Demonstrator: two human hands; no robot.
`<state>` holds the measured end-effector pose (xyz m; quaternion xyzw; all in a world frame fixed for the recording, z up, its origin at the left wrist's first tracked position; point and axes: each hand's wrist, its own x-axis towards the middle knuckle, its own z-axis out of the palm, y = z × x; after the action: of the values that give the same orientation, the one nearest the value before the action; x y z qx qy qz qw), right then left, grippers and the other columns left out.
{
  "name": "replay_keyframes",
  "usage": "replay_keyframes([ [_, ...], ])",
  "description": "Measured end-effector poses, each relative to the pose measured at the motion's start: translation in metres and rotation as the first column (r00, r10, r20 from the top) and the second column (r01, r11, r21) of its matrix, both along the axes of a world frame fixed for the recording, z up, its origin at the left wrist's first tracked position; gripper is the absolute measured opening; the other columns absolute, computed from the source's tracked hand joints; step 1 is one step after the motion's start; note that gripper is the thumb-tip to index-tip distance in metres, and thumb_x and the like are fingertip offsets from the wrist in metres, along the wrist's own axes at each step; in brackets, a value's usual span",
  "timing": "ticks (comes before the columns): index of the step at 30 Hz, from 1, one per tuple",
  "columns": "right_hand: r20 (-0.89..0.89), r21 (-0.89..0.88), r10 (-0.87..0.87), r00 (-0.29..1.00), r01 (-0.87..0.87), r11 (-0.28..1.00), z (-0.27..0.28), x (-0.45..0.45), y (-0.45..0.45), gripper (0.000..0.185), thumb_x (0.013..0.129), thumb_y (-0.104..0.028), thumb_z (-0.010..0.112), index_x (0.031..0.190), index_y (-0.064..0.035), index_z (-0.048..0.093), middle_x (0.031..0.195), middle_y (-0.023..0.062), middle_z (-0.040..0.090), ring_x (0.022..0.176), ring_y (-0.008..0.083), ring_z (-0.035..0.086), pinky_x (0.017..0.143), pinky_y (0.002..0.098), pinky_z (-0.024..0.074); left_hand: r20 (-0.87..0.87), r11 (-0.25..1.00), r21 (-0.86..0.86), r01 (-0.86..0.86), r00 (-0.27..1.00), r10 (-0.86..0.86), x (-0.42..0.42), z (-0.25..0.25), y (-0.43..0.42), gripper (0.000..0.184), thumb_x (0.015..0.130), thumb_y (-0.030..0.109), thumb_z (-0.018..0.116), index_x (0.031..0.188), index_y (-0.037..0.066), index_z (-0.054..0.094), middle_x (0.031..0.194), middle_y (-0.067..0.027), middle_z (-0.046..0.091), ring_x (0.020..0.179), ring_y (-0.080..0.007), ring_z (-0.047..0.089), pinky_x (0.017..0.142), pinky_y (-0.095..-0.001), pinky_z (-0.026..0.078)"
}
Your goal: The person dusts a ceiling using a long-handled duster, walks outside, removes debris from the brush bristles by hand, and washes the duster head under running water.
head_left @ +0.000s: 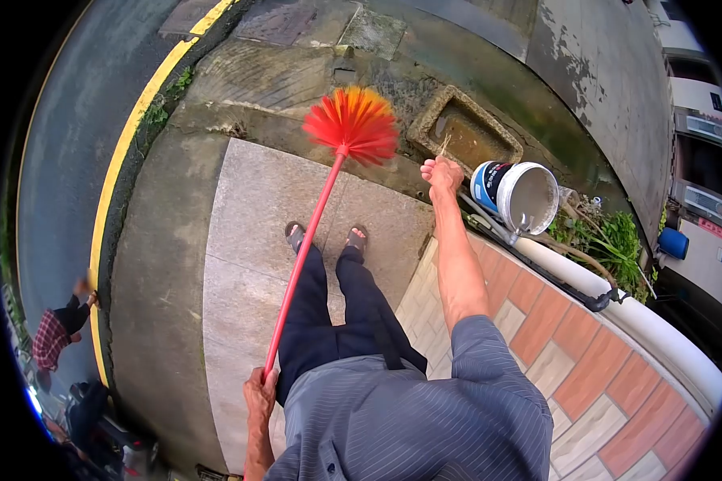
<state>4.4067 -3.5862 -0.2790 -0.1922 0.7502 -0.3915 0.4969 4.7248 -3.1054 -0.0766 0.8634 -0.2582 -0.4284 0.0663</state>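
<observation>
My left hand [258, 393] is wrapped round the lower part of a long red pole. At the pole's far end is the round head of a duster [350, 124], with stiff red and orange bristles fanned out. The head is raised in front of my feet. My right hand [443, 175] is stretched forward, its fingers pinched on a small straw-coloured wisp [444, 146] that looks like dry grass or a twig. Just beyond that hand lies a stone trough [501, 140] with brownish water inside. A white paint bucket [529, 196] with a blue and black label is tilted beside my right wrist.
A white pipe [573, 268] runs along the tiled ledge [537, 321] on my right, near green plants [618, 244]. Wet concrete and a drain channel lie ahead. On the left, a yellow line [128, 144] edges the road, where a person in a checked shirt [52, 338] walks near a motorbike [96, 417].
</observation>
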Motion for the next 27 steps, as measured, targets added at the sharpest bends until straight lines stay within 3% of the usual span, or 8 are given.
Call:
replay_keyframes([
  [1, -0.076, -0.003, 0.062, 0.995, -0.062, 0.998, 0.005, -0.004, 0.003, 0.021, 0.093, -0.016, 0.051, 0.097, 0.0033, 0.058, 0.074, 0.0107, 0.064, 0.054, 0.0157, 0.06, 0.046, 0.0276, 0.0488, 0.003, 1.0, -0.014, -0.001, 1.0, 0.001, 0.0, 0.002, 0.002, 0.025, 0.086, 0.024, 0.068, 0.084, 0.0, 0.063, 0.058, -0.0152, 0.055, 0.053, -0.0194, 0.053, 0.054, -0.0349, 0.044],
  [4, -0.063, -0.018, 0.33, 0.942, -0.332, 0.943, 0.026, 0.02, 0.031, 0.021, 0.091, -0.015, 0.049, 0.095, 0.0033, 0.058, 0.071, 0.0096, 0.064, 0.053, 0.0148, 0.06, 0.047, 0.0266, 0.0483, -0.031, 1.0, 0.027, -0.014, 0.999, 0.015, 0.001, 0.006, -0.005, 0.024, 0.086, 0.023, 0.067, 0.083, -0.001, 0.063, 0.057, -0.0122, 0.056, 0.053, -0.017, 0.052, 0.052, -0.0334, 0.043],
  [6, -0.046, 0.011, 0.542, 0.839, -0.543, 0.84, 0.029, 0.045, 0.049, 0.021, 0.087, -0.014, 0.051, 0.093, 0.004, 0.059, 0.069, 0.0101, 0.064, 0.053, 0.0145, 0.061, 0.048, 0.0278, 0.0496, -0.062, 0.998, 0.0, -0.06, 0.996, 0.059, -0.003, 0.004, -0.005, 0.025, 0.087, 0.023, 0.067, 0.083, -0.001, 0.063, 0.057, -0.0097, 0.055, 0.054, -0.0145, 0.051, 0.052, -0.0327, 0.042],
  [11, -0.008, 0.115, 0.473, 0.881, -0.469, 0.876, -0.003, 0.075, 0.026, 0.021, 0.089, -0.013, 0.049, 0.095, 0.0042, 0.058, 0.069, 0.011, 0.065, 0.05, 0.0169, 0.061, 0.046, 0.0301, 0.0506, -0.09, 0.997, 0.064, -0.052, 0.994, 0.057, -0.007, 0.006, 0.001, 0.027, 0.089, 0.024, 0.065, 0.082, -0.002, 0.062, 0.061, -0.0015, 0.053, 0.059, -0.0088, 0.045, 0.053, -0.029, 0.039],
  [12, 0.036, 0.059, 0.309, 0.95, -0.31, 0.949, -0.011, 0.072, 0.016, 0.021, 0.09, -0.014, 0.048, 0.097, 0.0049, 0.057, 0.071, 0.0118, 0.065, 0.05, 0.0176, 0.061, 0.046, 0.0301, 0.0504, -0.08, 0.997, 0.053, -0.054, 0.995, 0.059, -0.008, 0.009, 0.004, 0.027, 0.089, 0.024, 0.065, 0.082, -0.002, 0.062, 0.06, -0.0019, 0.051, 0.058, -0.0089, 0.045, 0.052, -0.0295, 0.039],
  [17, 0.025, -0.216, 0.05, 0.998, -0.044, 0.975, 0.007, 0.038, -0.01, 0.023, 0.091, -0.015, 0.048, 0.097, 0.0051, 0.056, 0.074, 0.0114, 0.064, 0.053, 0.0159, 0.06, 0.047, 0.0285, 0.0492, -0.099, 0.994, 0.064, -0.092, 0.99, 0.098, -0.008, 0.009, 0.012, 0.027, 0.089, 0.024, 0.065, 0.086, -0.002, 0.063, 0.06, -0.0015, 0.051, 0.058, -0.0091, 0.045, 0.052, -0.0295, 0.04],
  [22, 0.098, 0.017, 0.511, 0.854, -0.515, 0.857, 0.013, 0.051, 0.039, 0.019, 0.088, -0.015, 0.054, 0.095, 0.002, 0.058, 0.067, 0.0076, 0.062, 0.049, 0.0127, 0.057, 0.045, 0.0262, 0.0457, -0.124, 0.992, 0.038, -0.117, 0.985, 0.121, -0.015, 0.005, 0.001, 0.027, 0.09, 0.024, 0.065, 0.087, -0.002, 0.064, 0.062, 0.0001, 0.053, 0.06, -0.0079, 0.045, 0.053, -0.028, 0.04],
  [27, 0.231, 0.034, 0.405, 0.885, -0.423, 0.906, -0.01, 0.078, 0.028, 0.019, 0.089, -0.014, 0.054, 0.097, 0.0027, 0.057, 0.07, 0.0088, 0.063, 0.051, 0.0137, 0.058, 0.046, 0.027, 0.0472, -0.141, 0.989, 0.071, -0.126, 0.981, 0.135, -0.015, 0.007, -0.002, 0.027, 0.09, 0.024, 0.064, 0.087, -0.003, 0.063, 0.063, -0.0001, 0.054, 0.06, -0.0074, 0.046, 0.053, -0.027, 0.039],
])
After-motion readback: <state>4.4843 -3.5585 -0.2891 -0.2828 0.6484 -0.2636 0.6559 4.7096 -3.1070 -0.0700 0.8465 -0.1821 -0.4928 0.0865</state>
